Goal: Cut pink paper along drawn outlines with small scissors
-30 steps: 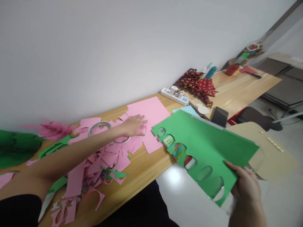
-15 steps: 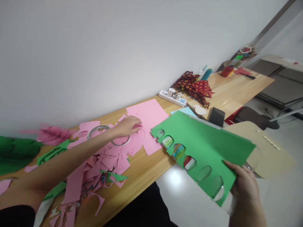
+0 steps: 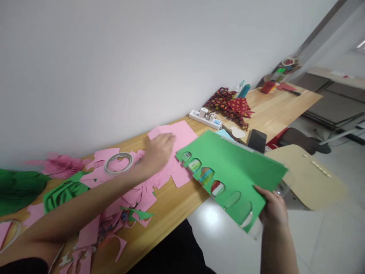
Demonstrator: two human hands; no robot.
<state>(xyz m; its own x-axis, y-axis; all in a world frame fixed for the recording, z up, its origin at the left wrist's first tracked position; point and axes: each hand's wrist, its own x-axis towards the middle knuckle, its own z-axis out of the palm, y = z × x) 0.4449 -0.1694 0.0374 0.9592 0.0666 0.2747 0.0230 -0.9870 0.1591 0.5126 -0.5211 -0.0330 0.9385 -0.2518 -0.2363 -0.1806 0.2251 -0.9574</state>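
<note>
My right hand (image 3: pixel 275 209) grips the near right edge of a folded green paper sheet (image 3: pixel 228 163), thumb on top. A row of oval cut-outs runs along the sheet's near edge, with coloured pictures showing through several of them. A clear layer seems to lie beneath. Slightly blurred, my left hand (image 3: pixel 159 154) is closed over the pink sheets, with its fingers curled. A piece of pink paper (image 3: pixel 155 131) sticks out behind these fingers; the grip itself is partly hidden. Beside the left wrist lies a tape roll (image 3: pixel 119 163) on pink scraps (image 3: pixel 142 196).
A white power strip (image 3: pixel 205 118) sits by the wall. Patterned red cloth (image 3: pixel 228 102), a white cut-out (image 3: pixel 237 132) and a dark phone (image 3: pixel 257 140) lie beyond. Pink folded paper (image 3: pixel 62 164) and green paper (image 3: pixel 21 190) are at left. A beige board (image 3: pixel 305 175) stands right.
My left hand has lifted slightly and turned, its fingers now curled, with pink paper showing behind it. My right hand and the green sheet have shifted left in view.
</note>
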